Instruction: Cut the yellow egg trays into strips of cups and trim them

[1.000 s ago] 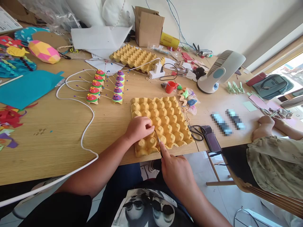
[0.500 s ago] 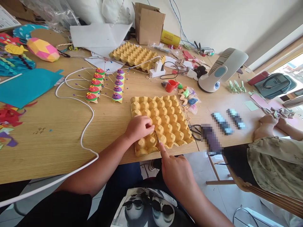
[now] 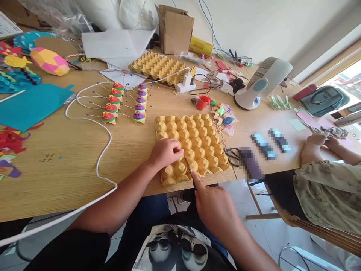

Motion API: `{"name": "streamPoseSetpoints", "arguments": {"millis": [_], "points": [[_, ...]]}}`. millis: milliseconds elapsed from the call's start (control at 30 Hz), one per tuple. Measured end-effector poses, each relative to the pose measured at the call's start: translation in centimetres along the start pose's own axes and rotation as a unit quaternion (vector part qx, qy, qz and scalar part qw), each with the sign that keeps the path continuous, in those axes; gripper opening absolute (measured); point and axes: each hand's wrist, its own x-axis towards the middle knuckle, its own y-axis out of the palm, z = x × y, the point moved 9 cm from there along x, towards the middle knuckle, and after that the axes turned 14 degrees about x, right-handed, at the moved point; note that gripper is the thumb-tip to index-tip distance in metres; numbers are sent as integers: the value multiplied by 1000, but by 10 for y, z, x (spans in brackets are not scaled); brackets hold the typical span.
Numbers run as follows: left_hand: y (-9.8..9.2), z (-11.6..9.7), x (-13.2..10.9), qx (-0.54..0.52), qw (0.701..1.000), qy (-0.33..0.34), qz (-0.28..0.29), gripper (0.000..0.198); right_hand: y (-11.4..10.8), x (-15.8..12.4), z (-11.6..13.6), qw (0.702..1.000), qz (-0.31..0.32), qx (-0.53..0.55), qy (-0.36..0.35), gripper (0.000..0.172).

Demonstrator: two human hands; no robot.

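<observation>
A yellow pulp egg tray (image 3: 199,142) lies on the table at its front edge, bumps facing up. My left hand (image 3: 167,152) is closed on the tray's left part, fingers curled against a bump. In my right hand (image 3: 216,205) is a slim knife (image 3: 188,165), gripped with the index finger stretched along its back. The knife's blade lies in the groove between two rows of bumps, close to the left fingertips. Its handle is mostly hidden under the right hand.
Painted egg-carton pieces in a red-and-green row (image 3: 110,107) and a purple row (image 3: 139,109) stand behind left. Black-handled scissors (image 3: 232,156) lie right of the tray. A white cable (image 3: 101,150) crosses the left side. A fan (image 3: 258,86) stands back right; another person's hands (image 3: 318,139) work far right.
My right hand has drawn the knife slightly back toward me and to the right along the groove. My left hand stays in place on the egg tray.
</observation>
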Motion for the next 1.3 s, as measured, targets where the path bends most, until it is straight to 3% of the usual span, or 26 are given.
{"name": "streamPoseSetpoints", "arguments": {"millis": [200, 567, 833, 1033, 1300], "points": [[-2, -1, 0, 2, 1000, 1, 0, 29, -9, 3, -1, 998, -54, 24, -8, 64], [-1, -1, 0, -1, 1000, 7, -1, 31, 4, 17, 7, 1000, -11, -15, -5, 66], [0, 0, -1, -15, 1000, 6, 1, 30, -14, 7, -5, 1000, -24, 14, -9, 63], [-16, 16, 1, -71, 994, -28, -83, 14, -23, 23, -11, 993, -108, 50, -6, 63], [-25, 27, 1, 67, 988, -54, -130, 14, -32, 48, 0, 988, -145, 45, -10, 59]]}}
